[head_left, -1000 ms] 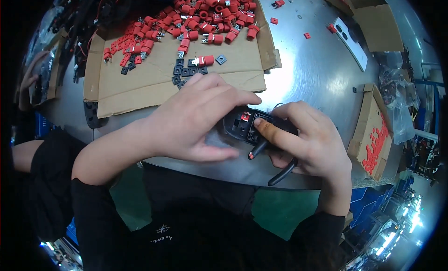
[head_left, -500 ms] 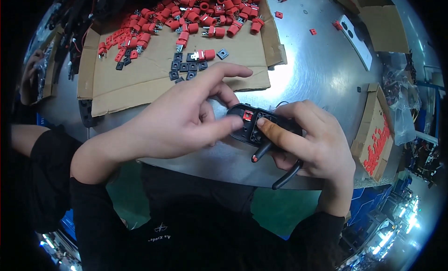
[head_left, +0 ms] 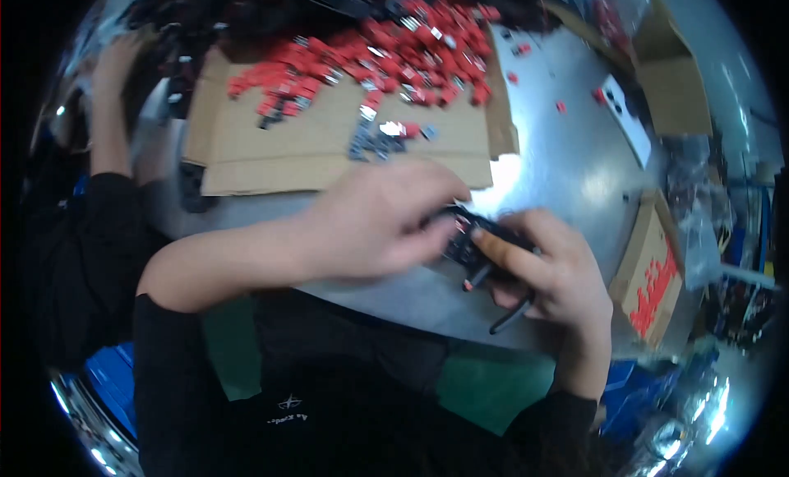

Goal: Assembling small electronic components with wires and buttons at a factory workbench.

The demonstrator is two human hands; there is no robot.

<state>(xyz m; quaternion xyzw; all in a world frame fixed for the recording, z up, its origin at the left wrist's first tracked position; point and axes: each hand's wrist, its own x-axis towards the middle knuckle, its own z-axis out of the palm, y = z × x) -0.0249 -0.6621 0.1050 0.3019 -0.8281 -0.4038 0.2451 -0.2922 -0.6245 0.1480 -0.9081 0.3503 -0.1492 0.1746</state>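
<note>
My right hand (head_left: 546, 267) is wrapped round a black plastic housing (head_left: 500, 232), its thumb pressed on the open face. Two short black cable stubs (head_left: 513, 314) stick out below, one showing a red core at its cut end. A small red piece (head_left: 462, 225) sits inside the housing near its left end. My left hand (head_left: 394, 218) is closed about that end, thumb in front and index finger bent over the top. Motion blurs the left fingers, and the inner parts cannot be made out.
Beyond my hands, a cardboard tray (head_left: 271, 177) holds a heap of red plug parts (head_left: 419, 54) and some small black squares (head_left: 370, 140). At right lie a white plate (head_left: 626, 124) and a cardboard box (head_left: 649, 199) of red pieces. Another person's arm (head_left: 109, 115) is at far left.
My left hand has moved right and closed in on the housing's left end; its index finger, earlier stretched out, is now bent. The whole view has shifted and blurred.
</note>
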